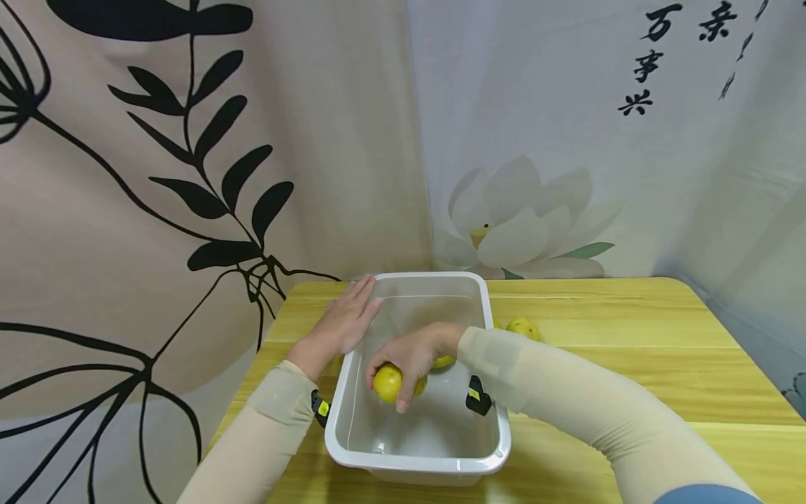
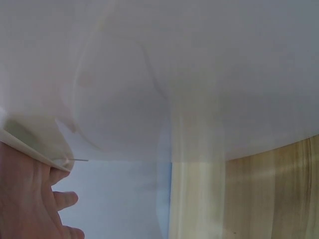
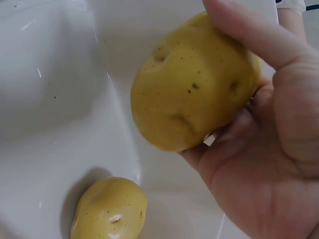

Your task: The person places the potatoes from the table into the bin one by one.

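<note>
My right hand (image 1: 409, 353) grips a yellow potato (image 3: 192, 84) inside a white plastic basin (image 1: 418, 462); its thumb lies along one side and the fingers curl round the other. A second potato (image 3: 112, 209) rests on the basin's floor, partly hidden by the right hand in the head view. My left hand (image 1: 345, 315) rests on the basin's left rim with its fingers extended. In the left wrist view, the basin's pale outer wall (image 2: 149, 89) fills most of the picture, and the left hand (image 2: 27, 199) shows at the lower left.
The basin stands on a wood-grain table (image 1: 630, 350). More potatoes (image 1: 524, 327) lie on the table just right of the basin, partly hidden by the right forearm. Printed curtains (image 1: 352, 140) hang behind and to the left of the table.
</note>
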Available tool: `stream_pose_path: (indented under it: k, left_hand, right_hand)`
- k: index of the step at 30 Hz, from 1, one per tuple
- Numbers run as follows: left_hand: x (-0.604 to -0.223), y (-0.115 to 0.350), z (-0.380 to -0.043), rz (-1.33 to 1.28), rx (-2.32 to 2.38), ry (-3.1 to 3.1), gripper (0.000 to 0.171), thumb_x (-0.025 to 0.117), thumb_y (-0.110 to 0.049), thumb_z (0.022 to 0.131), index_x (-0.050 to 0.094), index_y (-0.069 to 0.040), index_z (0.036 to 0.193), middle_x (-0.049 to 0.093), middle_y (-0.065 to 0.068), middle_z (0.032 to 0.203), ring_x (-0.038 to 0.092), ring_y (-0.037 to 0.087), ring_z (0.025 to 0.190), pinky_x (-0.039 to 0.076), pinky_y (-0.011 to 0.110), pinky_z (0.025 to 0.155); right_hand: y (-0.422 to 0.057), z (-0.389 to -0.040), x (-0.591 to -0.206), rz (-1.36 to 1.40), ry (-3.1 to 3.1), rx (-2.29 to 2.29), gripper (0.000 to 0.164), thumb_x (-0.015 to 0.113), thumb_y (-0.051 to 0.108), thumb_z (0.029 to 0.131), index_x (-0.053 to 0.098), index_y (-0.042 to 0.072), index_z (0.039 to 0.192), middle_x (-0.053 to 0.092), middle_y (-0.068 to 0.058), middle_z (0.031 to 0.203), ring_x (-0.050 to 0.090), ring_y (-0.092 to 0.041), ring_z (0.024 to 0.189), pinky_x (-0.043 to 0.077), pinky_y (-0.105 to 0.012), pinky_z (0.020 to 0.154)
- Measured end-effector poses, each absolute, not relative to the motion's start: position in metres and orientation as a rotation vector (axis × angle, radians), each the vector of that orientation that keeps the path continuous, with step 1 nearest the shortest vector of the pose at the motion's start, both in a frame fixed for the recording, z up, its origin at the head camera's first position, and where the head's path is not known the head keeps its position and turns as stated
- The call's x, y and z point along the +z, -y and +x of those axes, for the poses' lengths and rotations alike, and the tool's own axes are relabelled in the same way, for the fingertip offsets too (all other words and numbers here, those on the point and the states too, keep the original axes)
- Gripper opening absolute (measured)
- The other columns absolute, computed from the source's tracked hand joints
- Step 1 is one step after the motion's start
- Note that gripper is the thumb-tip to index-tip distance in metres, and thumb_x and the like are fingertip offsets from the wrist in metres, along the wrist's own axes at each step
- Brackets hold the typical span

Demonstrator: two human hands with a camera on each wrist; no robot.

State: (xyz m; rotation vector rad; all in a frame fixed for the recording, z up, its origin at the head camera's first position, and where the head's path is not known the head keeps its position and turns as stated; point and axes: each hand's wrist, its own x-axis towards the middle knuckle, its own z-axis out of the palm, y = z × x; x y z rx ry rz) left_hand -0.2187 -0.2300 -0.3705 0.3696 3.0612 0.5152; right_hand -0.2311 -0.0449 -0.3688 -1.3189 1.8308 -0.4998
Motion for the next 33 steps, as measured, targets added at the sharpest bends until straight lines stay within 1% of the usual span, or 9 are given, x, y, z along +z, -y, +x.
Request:
stream_pose_path:
  k: [8,17,20,24,28,31,33]
  left_hand:
    - [-0.3709,0.2295,-0.2187,0.37,0.512,-3.062,0.069,0.012,-0.059,0.1,0.009,-0.017,0.156,-0.001,-0.002,0.161,0.001,0.027,0.147,0.011,0.062,0.111]
    - [-0.3718,0.2296,-0.2186,0.367,0.525,-3.065,0.069,0.014,-0.058,0.101,0.009,-0.018,0.156,-0.001,-0.003,0.161,0.001,0.025,0.147,0.011,0.061,0.112]
    - [-0.3717,0.2292,-0.2184,0.367,0.52,-3.07,0.069,0.013,-0.058,0.101,0.009,-0.018,0.156,-0.001,-0.003,0.161,0.002,0.025,0.147,0.011,0.06,0.112]
    - [-0.3712,0.2287,-0.2178,0.367,0.519,-3.073,0.067,0.015,-0.056,0.101,0.009,-0.017,0.156,0.0,-0.003,0.161,0.002,0.025,0.147,0.011,0.06,0.112]
    - [-0.3704,0.2286,-0.2173,0.37,0.523,-3.068,0.066,0.015,-0.055,0.102,0.01,-0.017,0.156,-0.001,-0.003,0.161,0.001,0.025,0.147,0.011,0.06,0.112]
    - [-0.3698,0.2286,-0.2168,0.373,0.522,-3.067,0.067,0.015,-0.055,0.102,0.009,-0.017,0.156,-0.001,-0.003,0.161,0.001,0.025,0.147,0.011,0.061,0.112]
    - [-0.3696,0.2288,-0.2167,0.37,0.522,-3.067,0.067,0.014,-0.055,0.102,0.009,-0.017,0.156,-0.001,-0.003,0.161,0.0,0.025,0.147,0.011,0.061,0.112]
  right_hand:
    - [0.0455,-0.2304,-0.3695,-1.324,-1.864,-0.45,0.057,0.087,0.026,0.07,0.06,0.021,0.12,0.058,0.01,0.102,0.053,-0.008,0.093,0.049,-0.024,0.078]
    - [0.0455,-0.2306,-0.3717,-1.298,-1.851,-0.457,0.055,0.087,0.026,0.07,0.061,0.022,0.118,0.058,0.009,0.101,0.053,-0.008,0.093,0.048,-0.023,0.079]
    - [0.0459,-0.2307,-0.3713,-1.301,-1.814,-0.487,0.055,0.087,0.023,0.072,0.06,0.017,0.119,0.06,0.009,0.105,0.054,-0.008,0.098,0.046,-0.022,0.086]
    - [0.0464,-0.2309,-0.3709,-1.313,-1.764,-0.528,0.054,0.085,0.019,0.074,0.059,0.011,0.12,0.062,0.005,0.115,0.055,-0.009,0.109,0.039,-0.019,0.098]
    - [0.0468,-0.2311,-0.3709,-1.323,-1.752,-0.539,0.053,0.084,0.018,0.075,0.059,0.01,0.121,0.061,-0.001,0.12,0.054,-0.013,0.114,0.038,-0.021,0.1]
    - [0.0473,-0.2314,-0.3713,-1.327,-1.748,-0.542,0.054,0.084,0.018,0.076,0.058,0.01,0.122,0.06,-0.002,0.123,0.053,-0.015,0.116,0.038,-0.024,0.102]
    - [0.0476,-0.2317,-0.3716,-1.33,-1.746,-0.54,0.055,0.083,0.019,0.076,0.058,0.009,0.123,0.06,-0.002,0.124,0.053,-0.017,0.118,0.038,-0.024,0.103]
